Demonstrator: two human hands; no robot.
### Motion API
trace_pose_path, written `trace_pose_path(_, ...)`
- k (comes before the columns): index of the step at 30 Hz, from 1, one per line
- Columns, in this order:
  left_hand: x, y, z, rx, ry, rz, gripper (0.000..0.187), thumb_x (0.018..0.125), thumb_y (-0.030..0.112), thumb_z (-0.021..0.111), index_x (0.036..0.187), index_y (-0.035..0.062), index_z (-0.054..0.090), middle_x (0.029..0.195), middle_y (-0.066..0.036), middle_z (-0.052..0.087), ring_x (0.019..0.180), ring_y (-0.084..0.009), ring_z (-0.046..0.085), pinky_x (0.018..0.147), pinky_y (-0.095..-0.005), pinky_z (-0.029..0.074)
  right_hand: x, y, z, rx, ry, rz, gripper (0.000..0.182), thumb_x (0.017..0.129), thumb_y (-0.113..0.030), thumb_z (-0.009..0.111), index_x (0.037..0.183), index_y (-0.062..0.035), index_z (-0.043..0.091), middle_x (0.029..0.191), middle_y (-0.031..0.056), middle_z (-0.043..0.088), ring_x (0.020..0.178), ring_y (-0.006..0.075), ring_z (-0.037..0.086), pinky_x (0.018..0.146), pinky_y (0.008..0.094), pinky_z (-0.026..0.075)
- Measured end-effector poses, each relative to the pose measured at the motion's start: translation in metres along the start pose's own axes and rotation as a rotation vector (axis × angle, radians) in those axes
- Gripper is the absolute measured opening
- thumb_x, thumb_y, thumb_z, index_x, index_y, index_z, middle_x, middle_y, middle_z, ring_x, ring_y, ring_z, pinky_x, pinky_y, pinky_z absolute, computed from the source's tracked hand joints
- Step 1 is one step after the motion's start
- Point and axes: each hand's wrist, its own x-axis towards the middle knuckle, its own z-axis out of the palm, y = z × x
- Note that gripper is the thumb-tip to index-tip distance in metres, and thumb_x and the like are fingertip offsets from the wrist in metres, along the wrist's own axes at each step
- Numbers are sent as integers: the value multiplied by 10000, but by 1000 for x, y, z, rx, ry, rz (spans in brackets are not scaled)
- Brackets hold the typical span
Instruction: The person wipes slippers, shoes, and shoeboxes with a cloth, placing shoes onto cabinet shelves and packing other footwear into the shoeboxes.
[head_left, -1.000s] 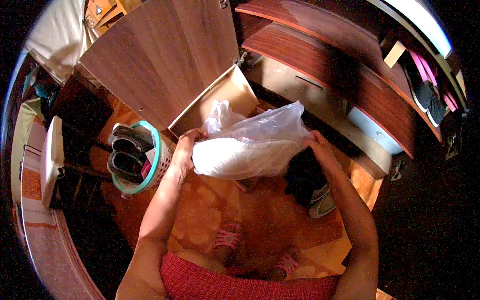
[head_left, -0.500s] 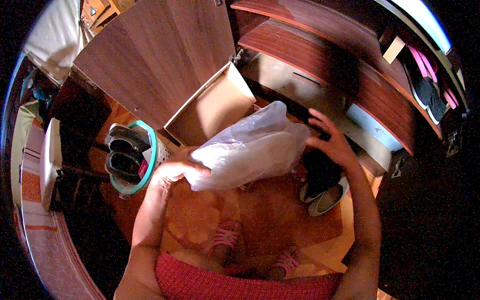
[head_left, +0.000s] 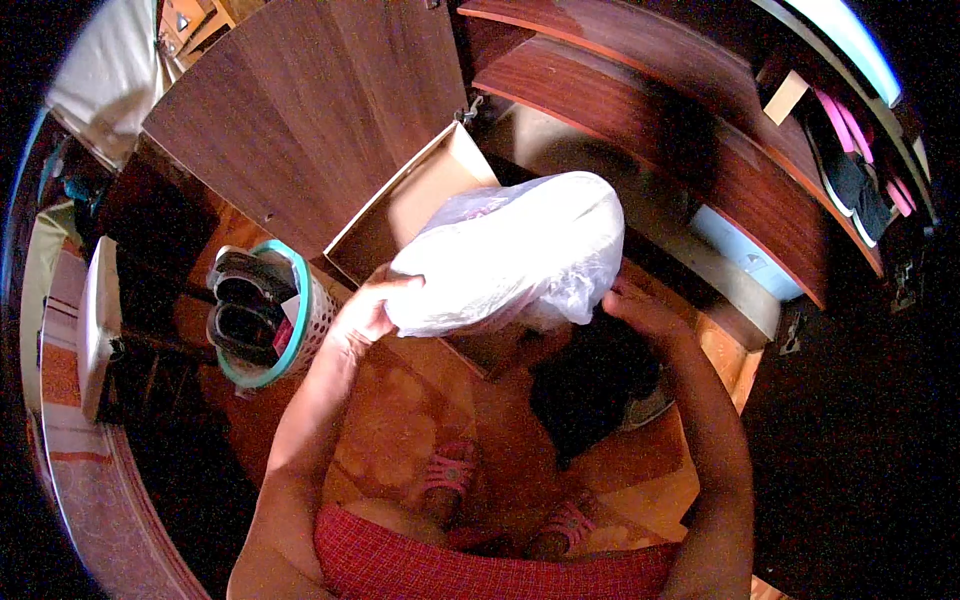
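A wrapped bundle in a white plastic bag (head_left: 520, 245) is held up in front of me, above an open cardboard box. My left hand (head_left: 372, 308) grips the bundle's left end, thumb on top. At the lower right end my right hand (head_left: 645, 315) has its fingers against the plastic, partly hidden by shadow and the bag. What the bag contains cannot be made out. The cardboard box (head_left: 400, 205) stands behind the bundle, with its near part covered by it.
A white basket with a turquoise rim (head_left: 302, 330) holds dark shoes (head_left: 245, 305) on the left. Ahead is a brown cabinet with shelves (head_left: 600, 90) and an open door (head_left: 310, 120). Black-and-pink shoes (head_left: 850, 180) sit on a right shelf. A shoe (head_left: 650, 408) lies on the floor in shadow.
The bundle has turned and risen slightly, showing a brighter, smoother side. My right hand has come down from spread fingers to the bundle's right end. My left hand has moved slightly up and right.
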Motion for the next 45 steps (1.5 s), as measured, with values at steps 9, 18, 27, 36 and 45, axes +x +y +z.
trace_pose_path(9, 26, -63, -5, 117, 195, -115, 645, 687, 267, 717, 1178, -43, 438, 1158, -138, 502, 1074, -269, 470, 917, -360, 376, 61, 4, 18, 313, 174, 218, 449, 807, -375, 551, 1104, -38, 556, 1012, 71, 599, 916, 178, 561, 830, 289, 432)
trace_pose_path(18, 58, -138, -42, 534, 515, 140, 582, 680, 222, 731, 1122, 15, 414, 1097, -157, 507, 984, -254, 517, 795, -331, 439, 115, 77, 35, -396, 138, -1, 524, 712, -347, 615, 1087, 11, 540, 997, 137, 606, 892, 270, 580, 790, 360, 456)
trace_pose_path(27, 65, -127, -21, 2000, 401, 266, 582, 691, 290, 685, 1080, -20, 382, 1021, -175, 464, 932, -327, 513, 740, -411, 457, 86, 49, 64, -1000, -99, 130, 414, 700, -344, 588, 904, 15, 613, 879, 204, 613, 829, 355, 593, 745, 437, 469)
trace_pose_path(36, 92, -142, -39, 2129, 486, -77, 527, 707, 265, 627, 1147, 106, 385, 985, -114, 480, 912, -247, 535, 579, -380, 504, 87, 59, 61, -1033, -105, 261, 409, 672, -341, 592, 898, -2, 624, 885, 198, 619, 831, 346, 599, 752, 436, 467)
trace_pose_path(45, 83, -135, -30, 2004, 490, 77, 633, 678, 290, 682, 1179, 77, 358, 1043, -101, 438, 954, -267, 500, 646, -408, 514, 73, 52, 67, -814, 44, -36, 517, 678, -294, 612, 1121, -41, 526, 1040, 198, 573, 947, 344, 557, 836, 405, 440)
